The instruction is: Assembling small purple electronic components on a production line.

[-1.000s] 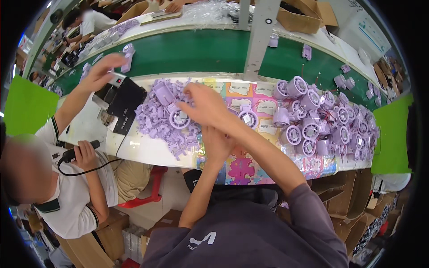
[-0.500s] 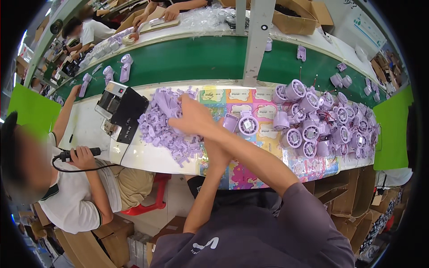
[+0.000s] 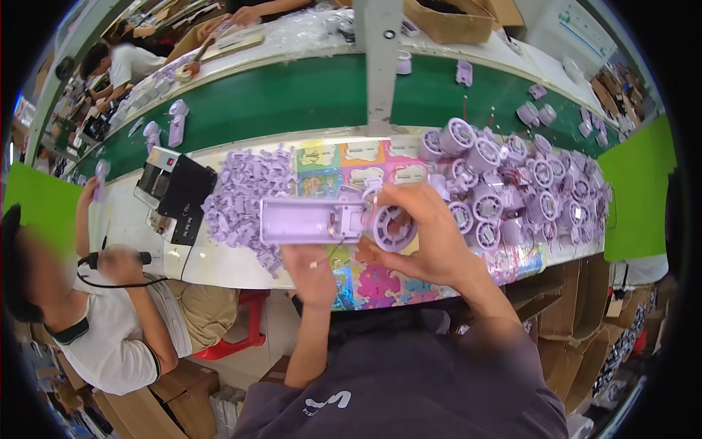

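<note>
Held up over the table is a light purple handheld-fan housing (image 3: pixel 300 221), with its long, open, tray-like handle to the left. Its round spoked fan head (image 3: pixel 395 229) is at the right, and thin wires show near the joint. My left hand (image 3: pixel 313 274) holds the handle from the near side, its fingertips hidden behind the shell. My right hand (image 3: pixel 435 238) curls its thumb and fingers around the fan head. Just beyond the handle lies a heap of small purple plastic parts (image 3: pixel 245 183).
Many purple fan heads with wires (image 3: pixel 512 183) are piled at right on a colourful printed mat (image 3: pixel 376 285). A black boxy machine (image 3: pixel 175 194) stands at left, beside a co-worker (image 3: pixel 110 314) holding a black tool. Behind runs a green conveyor belt (image 3: pixel 278 91), with a grey post (image 3: pixel 382 66) before it.
My right hand has drawn back from the small-parts heap, and my forearms are no longer crossed. The fan housing is now raised between both hands. The view has shifted slightly.
</note>
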Available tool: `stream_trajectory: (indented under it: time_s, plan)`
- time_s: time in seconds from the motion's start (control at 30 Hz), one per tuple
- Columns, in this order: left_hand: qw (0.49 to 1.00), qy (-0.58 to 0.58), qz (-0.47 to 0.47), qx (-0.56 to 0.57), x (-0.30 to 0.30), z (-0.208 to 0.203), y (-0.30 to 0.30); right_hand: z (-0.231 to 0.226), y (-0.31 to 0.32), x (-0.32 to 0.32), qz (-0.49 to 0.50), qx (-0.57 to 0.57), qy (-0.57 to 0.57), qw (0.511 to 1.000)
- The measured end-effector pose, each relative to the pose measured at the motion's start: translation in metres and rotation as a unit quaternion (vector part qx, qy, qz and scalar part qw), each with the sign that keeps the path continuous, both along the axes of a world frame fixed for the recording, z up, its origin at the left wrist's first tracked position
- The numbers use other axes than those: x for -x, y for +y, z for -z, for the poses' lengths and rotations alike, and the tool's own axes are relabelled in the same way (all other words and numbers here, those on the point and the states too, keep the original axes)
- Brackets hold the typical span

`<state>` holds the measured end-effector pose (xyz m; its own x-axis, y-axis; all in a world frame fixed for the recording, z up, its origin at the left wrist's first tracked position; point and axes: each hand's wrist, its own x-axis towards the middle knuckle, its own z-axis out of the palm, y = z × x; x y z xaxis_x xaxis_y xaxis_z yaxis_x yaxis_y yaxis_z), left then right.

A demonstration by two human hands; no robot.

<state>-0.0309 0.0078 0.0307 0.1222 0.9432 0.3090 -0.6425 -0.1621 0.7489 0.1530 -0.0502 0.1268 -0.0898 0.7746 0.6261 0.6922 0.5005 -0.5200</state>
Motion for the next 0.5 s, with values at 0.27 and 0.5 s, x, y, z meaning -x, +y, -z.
stream_trajectory:
  time_s: [0.27, 0.5]
  plan:
    - [0.978, -0.047, 0.154, 0.133, 0.011, -0.051, -0.020, -0.019, -0.045, -0.010, 0.021, 0.035, -0.003, 0.999]
    - [0.978, 0.180, 0.042, -0.099, 0.018, -0.070, -0.006, -0.010, -0.052, -0.031, 0.012, 0.088, 0.076, 0.993]
